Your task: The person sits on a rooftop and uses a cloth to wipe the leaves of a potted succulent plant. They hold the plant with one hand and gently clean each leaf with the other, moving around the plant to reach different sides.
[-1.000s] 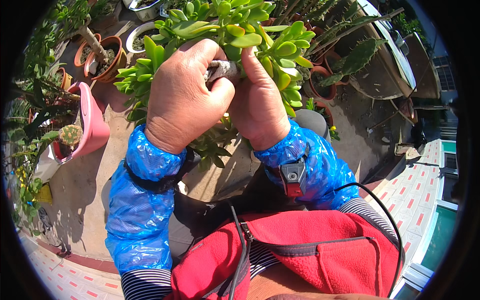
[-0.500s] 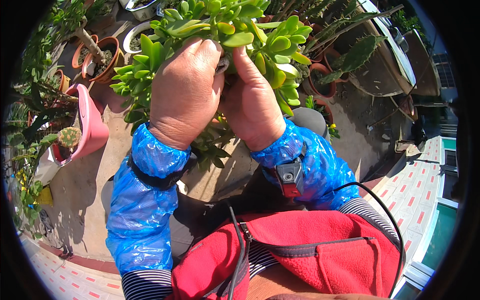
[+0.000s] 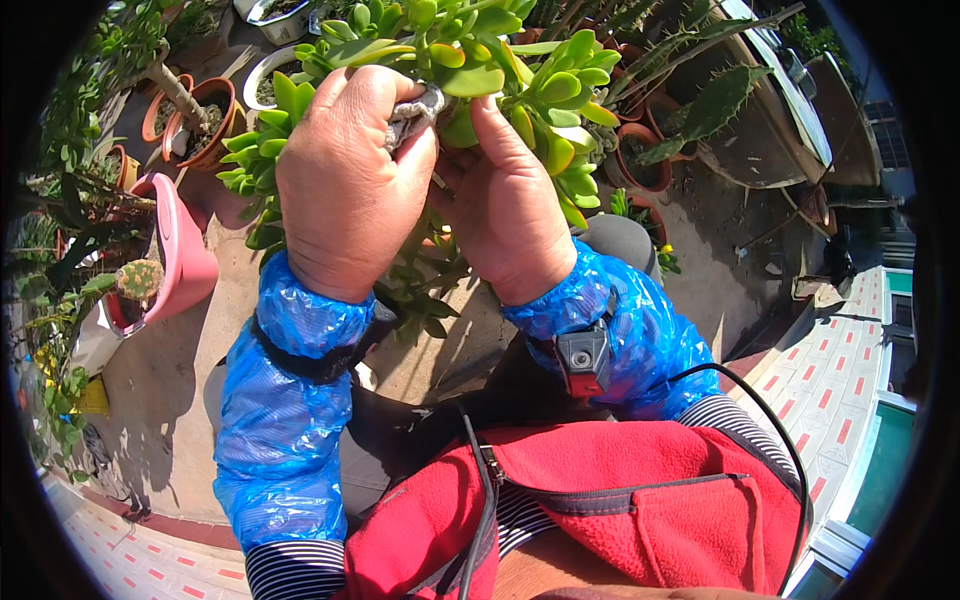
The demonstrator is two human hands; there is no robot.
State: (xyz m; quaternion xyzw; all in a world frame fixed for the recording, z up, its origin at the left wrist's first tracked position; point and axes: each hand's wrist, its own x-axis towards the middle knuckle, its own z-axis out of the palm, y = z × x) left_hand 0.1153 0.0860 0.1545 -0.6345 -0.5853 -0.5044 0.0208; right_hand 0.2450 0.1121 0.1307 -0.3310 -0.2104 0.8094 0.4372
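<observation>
A bushy succulent (image 3: 565,90) with thick green leaves, some edged in red, spreads in front of me at the top. My left hand (image 3: 350,180) is closed round a crumpled grey cloth (image 3: 415,113), which sticks out between thumb and forefinger beside the leaves. Just right of it, my right hand (image 3: 510,205) has its thumb pressed up against the underside of a broad leaf (image 3: 472,80). Its other fingers are hidden behind the plant and the palm, so I cannot tell whether they grip the leaf or only support it.
A pink planter (image 3: 180,245) with a small round cactus (image 3: 139,279) stands at left, near terracotta pots (image 3: 222,125). At right are a spiny flat cactus (image 3: 715,110), a brown pot (image 3: 645,165) and a large tub (image 3: 755,150). A black cable (image 3: 760,405) loops by my right arm.
My left hand has moved left and slightly away from the right hand, bringing more of the grey cloth into sight. My right hand has hardly moved.
</observation>
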